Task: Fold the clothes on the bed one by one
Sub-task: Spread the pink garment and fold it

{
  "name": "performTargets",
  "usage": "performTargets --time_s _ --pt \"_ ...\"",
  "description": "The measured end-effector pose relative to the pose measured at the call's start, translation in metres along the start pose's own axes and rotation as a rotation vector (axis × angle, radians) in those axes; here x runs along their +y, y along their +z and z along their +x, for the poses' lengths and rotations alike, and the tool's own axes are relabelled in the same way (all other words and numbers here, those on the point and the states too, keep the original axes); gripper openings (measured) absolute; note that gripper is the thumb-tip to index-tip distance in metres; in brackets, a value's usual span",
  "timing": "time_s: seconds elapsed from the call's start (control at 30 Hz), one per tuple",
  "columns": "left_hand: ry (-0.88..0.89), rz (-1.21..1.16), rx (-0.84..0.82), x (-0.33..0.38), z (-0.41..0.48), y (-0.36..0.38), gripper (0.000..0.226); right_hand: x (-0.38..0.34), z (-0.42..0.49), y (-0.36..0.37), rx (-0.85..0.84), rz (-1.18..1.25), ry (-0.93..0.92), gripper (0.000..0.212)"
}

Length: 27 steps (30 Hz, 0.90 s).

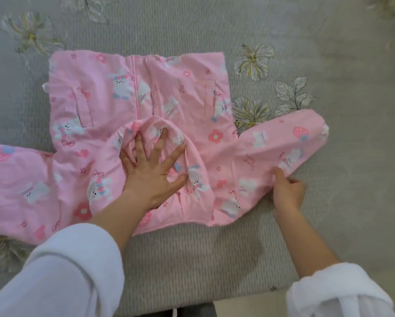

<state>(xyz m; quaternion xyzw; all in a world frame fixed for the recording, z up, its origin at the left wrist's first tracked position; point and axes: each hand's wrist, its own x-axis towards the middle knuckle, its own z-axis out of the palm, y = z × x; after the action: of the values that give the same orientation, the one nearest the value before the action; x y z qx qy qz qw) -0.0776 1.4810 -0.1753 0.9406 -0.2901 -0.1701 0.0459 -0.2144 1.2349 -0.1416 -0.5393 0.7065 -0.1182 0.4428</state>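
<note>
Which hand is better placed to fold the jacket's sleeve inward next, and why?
The right hand. It already pinches the edge of the right sleeve, so it probably only needs to swing it across the pink jacket. The left hand lies flat, pinning the hood.

The jacket's left sleeve [11, 179] runs off the picture's left edge. The right hand's [288, 193] fingertips tuck beneath the right sleeve [283, 143]. The bedspread's far right corner [388, 21] is blurred.
</note>
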Motion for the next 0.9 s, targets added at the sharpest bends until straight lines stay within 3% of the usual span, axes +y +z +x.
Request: performTargets --time_s 0.13,0.2,0.23,0.33,0.4,0.5,0.57,0.63,0.77,0.83,0.9 --pt "0.007 0.026 0.047 0.0 0.0 0.003 0.073 -0.038 0.006 -0.006 -0.342 0.395 0.162 0.042" --pt "0.004 0.016 0.045 0.0 0.001 0.004 0.073 -0.06 -0.002 -0.005 -0.416 0.534 0.093 0.038" --pt "0.003 0.015 0.045 0.0 0.002 0.004 0.073 -0.07 -0.009 -0.002 -0.376 0.551 0.006 0.035" --pt "-0.001 0.004 0.033 0.0 0.002 0.003 0.073 -0.094 -0.043 0.023 -0.247 0.346 -0.442 0.012" --pt "0.0 -0.006 0.022 -0.001 0.002 0.003 0.073 -0.103 -0.067 0.051 -0.406 0.136 -0.699 0.009" --pt "0.013 -0.06 0.021 -0.002 0.003 0.004 0.073 -0.096 -0.087 0.092 -0.722 -0.216 -0.824 0.028" --pt "0.015 -0.058 0.027 -0.001 0.003 0.004 0.072 -0.075 -0.086 0.112 -0.751 -0.621 -0.949 0.045" --pt "0.015 -0.072 0.04 -0.001 0.003 0.002 0.071 -0.057 -0.083 0.12 -0.741 -0.839 -1.011 0.046" --pt "0.032 -0.109 0.012 0.0 0.002 -0.002 0.07 -0.053 -0.086 0.119 -0.722 -0.727 -0.988 0.044" --pt "0.084 -0.218 -0.019 -0.004 0.0 -0.015 0.066 -0.055 -0.095 0.114 -0.689 -0.662 -0.987 0.046" --pt "0.156 -0.391 0.056 -0.018 -0.012 -0.036 0.051 -0.054 -0.111 0.109 -0.678 -0.675 -0.995 0.061"
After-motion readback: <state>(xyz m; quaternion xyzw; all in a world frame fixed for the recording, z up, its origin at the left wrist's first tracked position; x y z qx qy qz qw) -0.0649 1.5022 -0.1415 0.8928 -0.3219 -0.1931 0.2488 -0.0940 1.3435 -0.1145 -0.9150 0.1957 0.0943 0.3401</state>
